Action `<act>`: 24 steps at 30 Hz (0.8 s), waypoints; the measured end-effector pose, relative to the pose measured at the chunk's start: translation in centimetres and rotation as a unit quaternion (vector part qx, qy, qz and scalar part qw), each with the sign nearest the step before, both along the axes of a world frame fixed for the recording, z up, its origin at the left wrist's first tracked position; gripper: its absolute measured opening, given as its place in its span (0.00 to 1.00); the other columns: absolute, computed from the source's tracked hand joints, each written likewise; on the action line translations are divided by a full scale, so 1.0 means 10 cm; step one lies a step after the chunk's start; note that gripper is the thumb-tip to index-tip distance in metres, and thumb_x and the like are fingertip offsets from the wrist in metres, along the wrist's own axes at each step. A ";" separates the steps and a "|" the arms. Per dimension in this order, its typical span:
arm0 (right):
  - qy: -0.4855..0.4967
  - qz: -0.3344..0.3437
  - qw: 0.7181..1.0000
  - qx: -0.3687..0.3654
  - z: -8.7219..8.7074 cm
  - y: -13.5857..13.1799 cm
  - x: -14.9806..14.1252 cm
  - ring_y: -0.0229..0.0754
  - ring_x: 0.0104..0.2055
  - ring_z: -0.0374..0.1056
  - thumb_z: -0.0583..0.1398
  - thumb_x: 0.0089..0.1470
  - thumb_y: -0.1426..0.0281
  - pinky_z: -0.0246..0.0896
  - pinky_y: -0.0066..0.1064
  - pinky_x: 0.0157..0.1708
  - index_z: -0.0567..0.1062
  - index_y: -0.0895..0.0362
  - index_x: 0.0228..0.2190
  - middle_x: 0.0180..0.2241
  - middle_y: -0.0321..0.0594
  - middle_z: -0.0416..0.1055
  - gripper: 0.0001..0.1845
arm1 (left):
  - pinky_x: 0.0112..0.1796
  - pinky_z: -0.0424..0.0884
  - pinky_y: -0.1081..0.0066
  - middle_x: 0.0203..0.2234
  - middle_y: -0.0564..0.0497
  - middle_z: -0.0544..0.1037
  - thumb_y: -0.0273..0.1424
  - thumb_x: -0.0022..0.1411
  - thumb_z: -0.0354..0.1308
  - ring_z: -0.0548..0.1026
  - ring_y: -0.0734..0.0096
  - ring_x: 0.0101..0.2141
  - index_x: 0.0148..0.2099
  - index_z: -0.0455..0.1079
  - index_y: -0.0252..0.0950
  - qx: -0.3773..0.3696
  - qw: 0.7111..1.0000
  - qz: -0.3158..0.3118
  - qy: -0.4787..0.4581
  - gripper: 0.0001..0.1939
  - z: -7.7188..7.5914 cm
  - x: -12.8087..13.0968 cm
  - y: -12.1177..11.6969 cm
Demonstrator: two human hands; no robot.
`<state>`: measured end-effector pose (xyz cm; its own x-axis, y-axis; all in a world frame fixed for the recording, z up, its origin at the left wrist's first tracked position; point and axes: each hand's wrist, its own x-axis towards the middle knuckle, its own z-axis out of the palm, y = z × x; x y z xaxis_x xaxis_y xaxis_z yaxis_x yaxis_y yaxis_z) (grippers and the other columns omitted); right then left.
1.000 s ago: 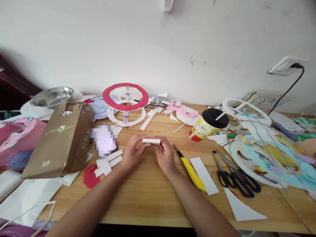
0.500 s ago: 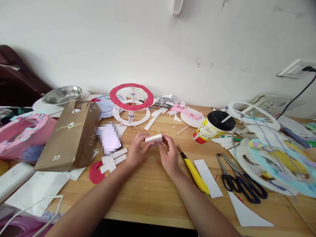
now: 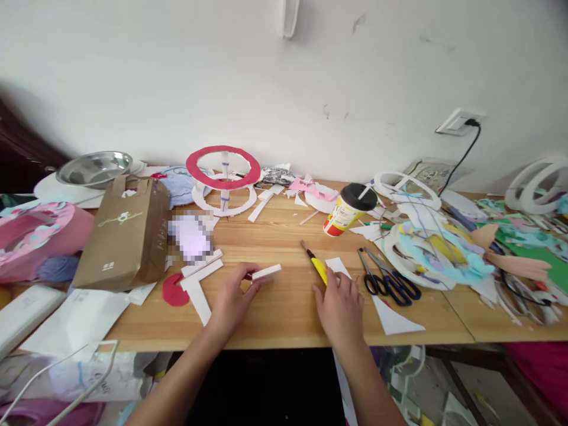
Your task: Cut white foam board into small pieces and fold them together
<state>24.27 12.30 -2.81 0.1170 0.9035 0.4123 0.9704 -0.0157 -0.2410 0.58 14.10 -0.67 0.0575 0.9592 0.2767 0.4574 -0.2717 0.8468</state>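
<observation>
At the right hand, yellow cutter slants away leftward, blade foremost, handle partly hidden, whether gripped or merely touched I cannot tell; left hand, farther from it, pinches short white strip, roughly crosswise

cup label, bag script, apparently illegible

A brown paper bag and a yellow-and-red paper cup stood well apart.
Behind the bag sat a shiny round metal bowl, and at the bag's left a blue yarn ball; a thin black cable ran from a white wall socket.
</observation>
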 end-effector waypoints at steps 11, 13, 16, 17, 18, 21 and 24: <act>0.198 0.174 0.965 -0.013 0.59 -0.66 -0.33 0.47 0.46 0.70 0.47 0.65 0.72 0.69 0.35 0.42 0.55 0.53 0.64 0.46 0.49 0.69 0.27 | 0.36 0.71 0.70 0.32 0.52 0.75 0.29 0.62 0.61 0.74 0.70 0.34 0.39 0.69 0.38 0.143 0.990 -0.009 0.008 0.04 -0.30 0.02 -0.05; 0.219 0.175 0.960 -0.008 0.60 -0.84 -0.44 0.47 0.50 0.69 0.47 0.65 0.73 0.69 0.35 0.44 0.52 0.52 0.65 0.49 0.50 0.67 0.28 | 0.38 0.72 0.69 0.35 0.50 0.76 0.28 0.62 0.61 0.75 0.69 0.37 0.41 0.69 0.38 0.166 0.986 -0.018 0.008 0.05 -0.35 0.02 -0.06; 0.231 0.166 0.959 0.001 0.54 -0.97 -0.52 0.46 0.53 0.68 0.46 0.65 0.74 0.70 0.36 0.46 0.53 0.53 0.64 0.52 0.51 0.66 0.27 | 0.40 0.73 0.68 0.37 0.50 0.77 0.27 0.62 0.60 0.76 0.69 0.39 0.43 0.69 0.39 0.180 0.984 -0.013 0.000 0.06 -0.38 0.01 -0.07; 0.230 0.164 0.959 0.004 0.51 -0.99 -0.54 0.46 0.54 0.68 0.46 0.65 0.74 0.70 0.36 0.47 0.53 0.53 0.64 0.52 0.51 0.66 0.27 | 0.40 0.73 0.68 0.36 0.50 0.78 0.26 0.62 0.61 0.76 0.69 0.39 0.42 0.69 0.39 0.184 0.983 -0.001 -0.003 0.06 -0.38 0.00 -0.07; 0.226 0.164 0.960 0.007 0.48 -1.00 -0.54 0.46 0.55 0.67 0.47 0.65 0.74 0.70 0.37 0.48 0.54 0.53 0.64 0.53 0.50 0.67 0.27 | 0.40 0.73 0.69 0.36 0.50 0.78 0.27 0.62 0.61 0.77 0.69 0.39 0.42 0.69 0.39 0.188 0.982 0.014 -0.004 0.07 -0.38 0.00 -0.07; 0.207 0.177 0.962 0.015 0.43 -1.01 -0.55 0.45 0.56 0.67 0.48 0.64 0.75 0.69 0.37 0.51 0.54 0.53 0.64 0.54 0.49 0.68 0.27 | 0.41 0.74 0.68 0.37 0.49 0.78 0.27 0.62 0.60 0.77 0.68 0.40 0.44 0.69 0.38 0.191 0.981 0.040 0.010 0.07 -0.38 -0.01 -0.06; 0.198 0.188 0.962 0.023 0.40 -1.02 -0.53 0.45 0.55 0.68 0.49 0.64 0.76 0.70 0.37 0.51 0.54 0.53 0.64 0.54 0.49 0.68 0.28 | 0.43 0.74 0.67 0.40 0.48 0.78 0.28 0.64 0.58 0.77 0.67 0.42 0.48 0.68 0.39 0.168 0.984 0.043 0.034 0.10 -0.40 0.00 -0.07</act>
<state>18.99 2.09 1.21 -0.0578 0.8944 0.4435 0.7381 0.3374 -0.5843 0.56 13.39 -4.62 0.0093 0.8161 0.5779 0.5427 -0.4895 0.6825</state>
